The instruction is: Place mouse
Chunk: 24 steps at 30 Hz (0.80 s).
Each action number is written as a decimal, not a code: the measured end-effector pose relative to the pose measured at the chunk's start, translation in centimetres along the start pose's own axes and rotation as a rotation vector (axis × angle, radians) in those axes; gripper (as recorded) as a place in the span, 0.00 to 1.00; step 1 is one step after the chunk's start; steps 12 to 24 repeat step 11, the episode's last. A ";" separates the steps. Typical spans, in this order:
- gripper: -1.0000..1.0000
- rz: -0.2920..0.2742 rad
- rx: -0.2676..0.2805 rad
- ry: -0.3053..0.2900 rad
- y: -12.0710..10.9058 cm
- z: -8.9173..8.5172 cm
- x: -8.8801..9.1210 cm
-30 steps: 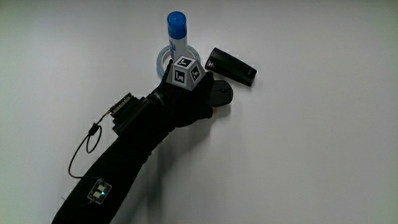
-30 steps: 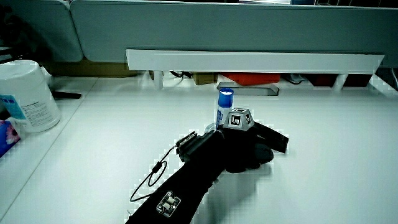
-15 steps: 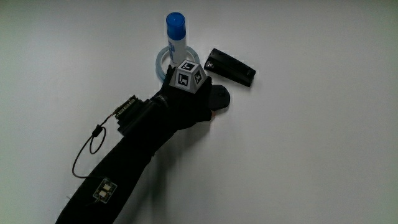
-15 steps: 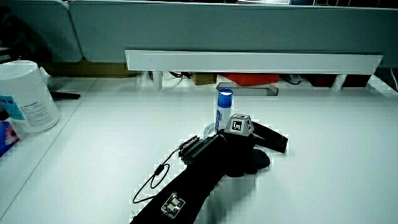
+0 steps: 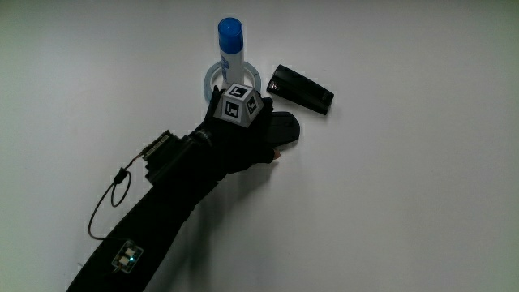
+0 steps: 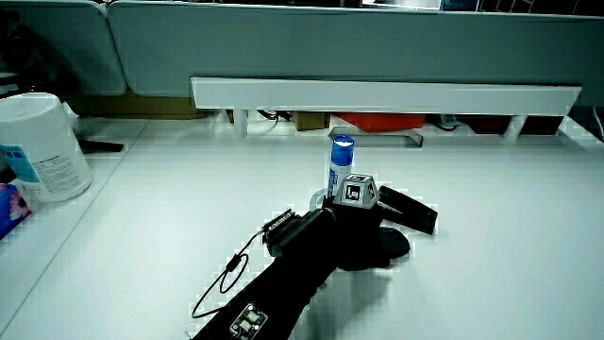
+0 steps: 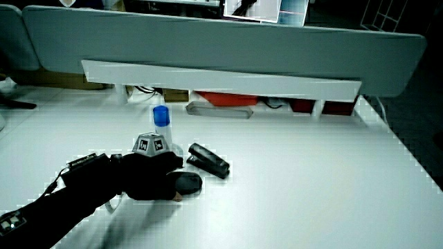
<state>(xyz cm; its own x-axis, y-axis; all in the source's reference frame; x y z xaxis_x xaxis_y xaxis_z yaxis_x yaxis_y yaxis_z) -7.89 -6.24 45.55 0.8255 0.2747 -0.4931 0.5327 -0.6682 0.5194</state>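
Observation:
A black mouse [image 5: 286, 128] rests on the white table, and only its end farthest from the person shows past the hand [image 5: 243, 136]. The gloved hand lies over the mouse with its fingers curled around it, the patterned cube [image 5: 238, 104] on its back. In a side view the mouse [image 7: 187, 182] sits flat on the table under the hand [image 7: 149, 178]. The forearm runs from the hand toward the person.
A blue-capped white tube [image 5: 229, 45] stands in a clear tape ring [image 5: 211, 77] just past the hand. A black oblong case [image 5: 302, 88] lies beside the tube and the mouse. A white tub [image 6: 38, 146] stands at the table's edge. A low partition [image 6: 377, 93] bounds the table.
The hand and mouse shifted slightly toward the person, then the mouse stayed put. The cube has since drawn a little nearer to the person. Tube and case have not moved.

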 end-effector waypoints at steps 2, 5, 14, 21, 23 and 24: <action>0.00 0.034 -0.047 -0.128 -1.4 0.5 -0.4; 0.00 0.035 -0.071 -0.098 -3.8 1.9 0.1; 0.00 -0.026 0.020 -0.040 -8.0 3.8 0.0; 0.00 -0.026 0.020 -0.040 -8.0 3.8 0.0; 0.00 -0.026 0.020 -0.040 -8.0 3.8 0.0; 0.00 -0.026 0.020 -0.040 -8.0 3.8 0.0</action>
